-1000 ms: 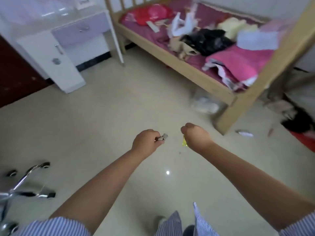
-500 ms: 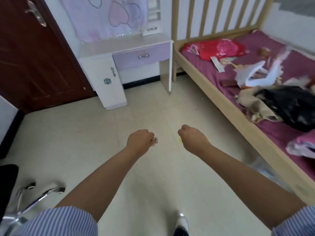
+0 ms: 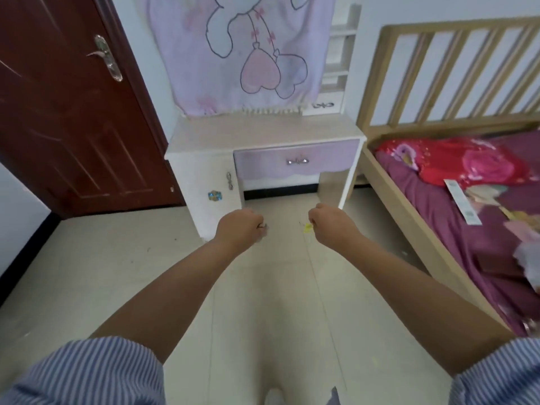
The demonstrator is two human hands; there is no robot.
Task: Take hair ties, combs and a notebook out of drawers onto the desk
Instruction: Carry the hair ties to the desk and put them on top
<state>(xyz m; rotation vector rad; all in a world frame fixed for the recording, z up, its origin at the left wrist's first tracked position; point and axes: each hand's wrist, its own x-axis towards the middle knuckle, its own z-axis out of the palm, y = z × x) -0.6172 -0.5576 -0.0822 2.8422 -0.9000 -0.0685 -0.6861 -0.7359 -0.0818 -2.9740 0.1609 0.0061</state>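
Approach step, judged: close in square to purple drawer (image 3: 296,162), free one hand first. Left hand (image 3: 240,228) fisted on small metallic bit, right hand (image 3: 333,226) fisted on small yellow bit; can't tell what either is. Hair ties, combs, notebook not visible, presumably inside. Tabletop (image 3: 263,132) pale, glossy, bare; bow-shaped metal handle (image 3: 297,161).

The white desk (image 3: 263,135) with its lilac drawer (image 3: 296,162) shut stands against the wall, top bare, while the left hand (image 3: 239,228) grips something small and metallic, possibly a clip, and the right hand (image 3: 333,226) something yellow.
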